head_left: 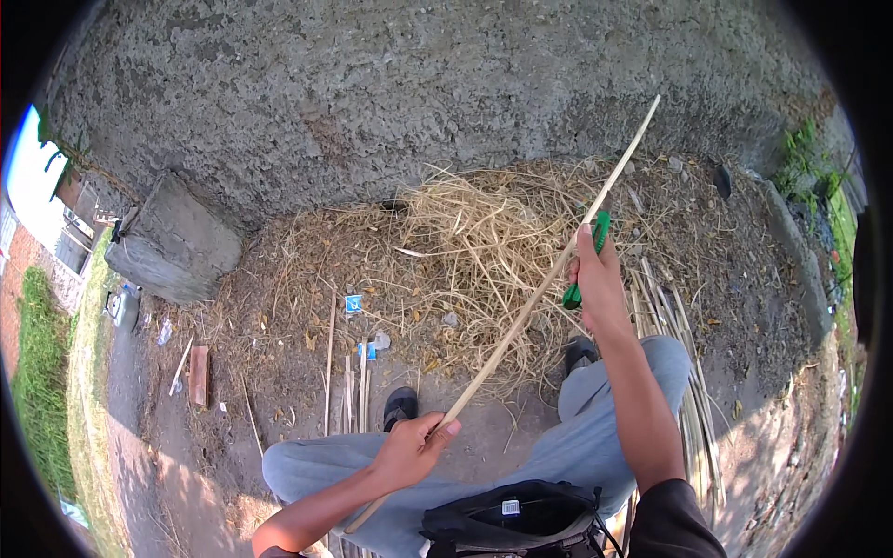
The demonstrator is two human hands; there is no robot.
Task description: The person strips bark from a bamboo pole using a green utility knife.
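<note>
Outdoors, I saw left hand (409, 451) gripped the near end of a long bamboo stick (549, 279) | right hand (595, 274) clasped a green-handled tool (586, 260) against it farther up | pile of dry shavings (465, 242) lay beyond.

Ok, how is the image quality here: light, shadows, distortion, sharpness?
Head view: hard sunlight, with patchy shadow on the bare ground at lower left; strong fisheye bending, the grey rough concrete wall curving and the corners black; sky at far left blown out. The long pale bamboo stick, left hand and right hand with its green-handled tool look sharp, without motion blur.
</note>
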